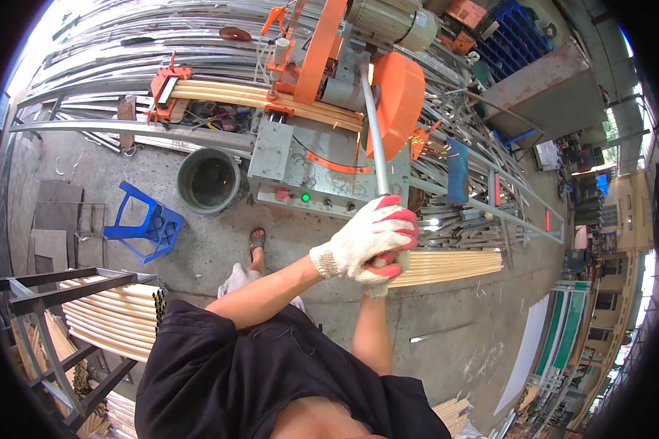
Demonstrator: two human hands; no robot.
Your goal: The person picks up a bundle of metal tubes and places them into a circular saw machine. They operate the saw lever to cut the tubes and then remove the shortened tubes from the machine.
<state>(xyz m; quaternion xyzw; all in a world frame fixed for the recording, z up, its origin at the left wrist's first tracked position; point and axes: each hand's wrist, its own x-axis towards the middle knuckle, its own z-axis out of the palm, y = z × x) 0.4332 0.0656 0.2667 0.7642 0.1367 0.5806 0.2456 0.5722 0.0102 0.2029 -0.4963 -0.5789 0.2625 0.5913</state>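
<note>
Both my hands wear white gloves with red-pink fingertips. My left hand (365, 235) is closed round the grey metal lever handle (377, 139) of a cut-off saw. Just below it, my right hand (383, 272) is closed at the handle's lower end, partly hidden by the left. The lever runs up beside the orange blade guard (403, 99). Several gold-coloured tubes (234, 94) lie under the orange clamps and reach the blade area, where sparks fly. A lit green button (305, 198) shows on the grey saw base (271, 157).
A dark round bucket (209, 208) and a blue plastic stool (150, 223) stand left of the saw. Gold tubes (454, 268) are stacked at the right, and more (113, 314) rest on a dark rack at lower left. Metal lengths (124, 44) lie behind.
</note>
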